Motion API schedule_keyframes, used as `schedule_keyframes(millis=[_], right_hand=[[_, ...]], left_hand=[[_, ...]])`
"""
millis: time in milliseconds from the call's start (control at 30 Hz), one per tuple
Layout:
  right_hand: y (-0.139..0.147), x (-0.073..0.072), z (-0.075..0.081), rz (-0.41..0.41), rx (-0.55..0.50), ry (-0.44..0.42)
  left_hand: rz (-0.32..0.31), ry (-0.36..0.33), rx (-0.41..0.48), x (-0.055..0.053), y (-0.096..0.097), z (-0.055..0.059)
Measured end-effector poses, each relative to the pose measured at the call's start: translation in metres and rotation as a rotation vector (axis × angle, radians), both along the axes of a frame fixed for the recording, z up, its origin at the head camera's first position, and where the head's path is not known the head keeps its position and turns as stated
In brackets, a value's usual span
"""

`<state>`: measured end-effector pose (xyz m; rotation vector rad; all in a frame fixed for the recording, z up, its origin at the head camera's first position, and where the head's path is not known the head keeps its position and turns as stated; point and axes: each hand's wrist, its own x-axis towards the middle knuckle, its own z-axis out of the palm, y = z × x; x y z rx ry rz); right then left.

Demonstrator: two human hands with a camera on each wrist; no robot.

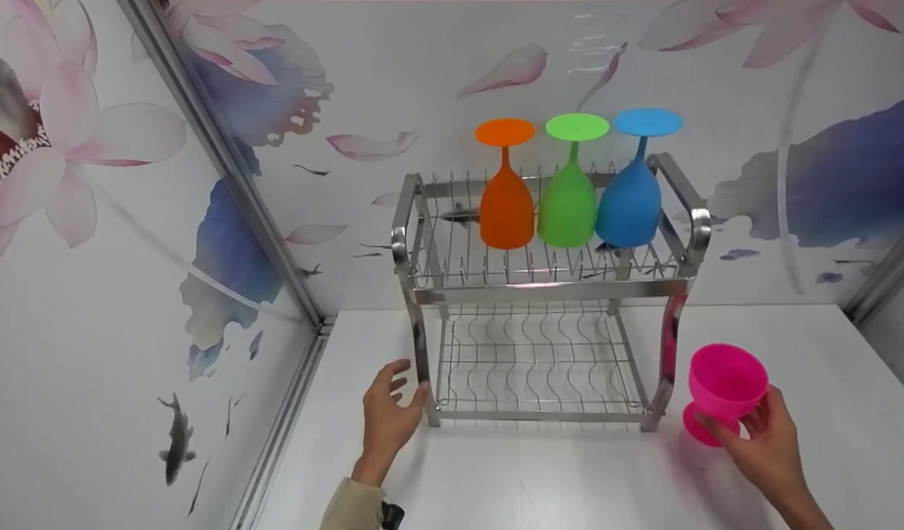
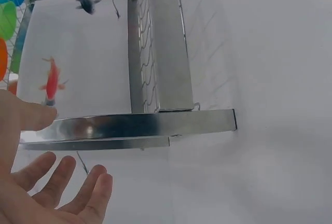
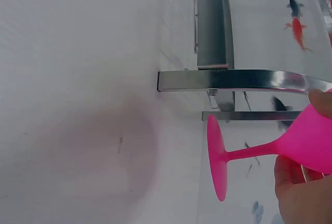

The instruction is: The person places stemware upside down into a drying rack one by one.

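Observation:
My right hand (image 1: 772, 442) grips a pink goblet (image 1: 728, 379) by its bowl, to the right of a two-tier metal dish rack (image 1: 548, 289). The goblet's mouth faces up toward the head camera, and the right wrist view shows its thin stem and round foot (image 3: 218, 157). At the rack's front left leg, my left hand (image 1: 394, 416) has its fingers spread and loosely bent, with the thumb close by the leg. On the upper tier an orange goblet (image 1: 506, 210), a green goblet (image 1: 567, 210) and a blue goblet (image 1: 630, 206) stand upside down in a row.
The rack's lower wire shelf (image 1: 537, 361) lies close over the white table (image 1: 525, 478). Behind it rises a wall panel (image 1: 393, 66) printed with flowers and fish. Another printed panel (image 1: 76, 331) borders the left side, edged by a metal rail (image 1: 275, 419).

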<state>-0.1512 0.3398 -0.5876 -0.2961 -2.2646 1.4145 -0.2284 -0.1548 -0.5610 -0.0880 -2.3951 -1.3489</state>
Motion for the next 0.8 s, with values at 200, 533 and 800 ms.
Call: schedule_keyframes(millis=[200,533,800], right_hand=[[-0.007,0.015,0.022,0.06,0.086,0.084],[-0.039,0.031,0.061,0.198,0.275,0.164],[-0.067,0.035,0.074,0.27,0.474,0.255]], left_hand=[[-0.069,0.043,-0.024,0.009,-0.001,0.018],[-0.301,0.002,-0.035,0.035,0.025,0.039],[-0.494,0.049,-0.073,0.051,0.056,0.035]])
